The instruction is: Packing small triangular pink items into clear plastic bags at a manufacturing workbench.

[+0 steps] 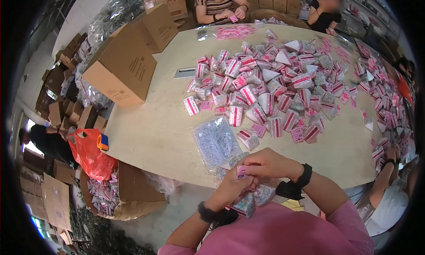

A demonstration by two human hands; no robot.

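Close to my body, at the table's near edge, my left hand point(234, 187) and my right hand point(272, 163) meet with fingers pinched together. Between them shows a small pink tag point(242, 171), gripped from both sides. Just below hang see-through packets of multicoloured bits point(244, 205), partly hidden by my hands; whether they are joined to the tag I cannot tell. Beyond my left hand lies a flat plastic bag of thin white strings point(217, 141). Both wrists wear black bands.
Small packets with pink-and-white labels point(265, 102) are heaped across the table point(150, 135). An open carton point(121, 64) stands at the left. Below the table's left edge are a red plastic bag point(90, 155) and a carton of packets point(137, 184). Other people work around the table.
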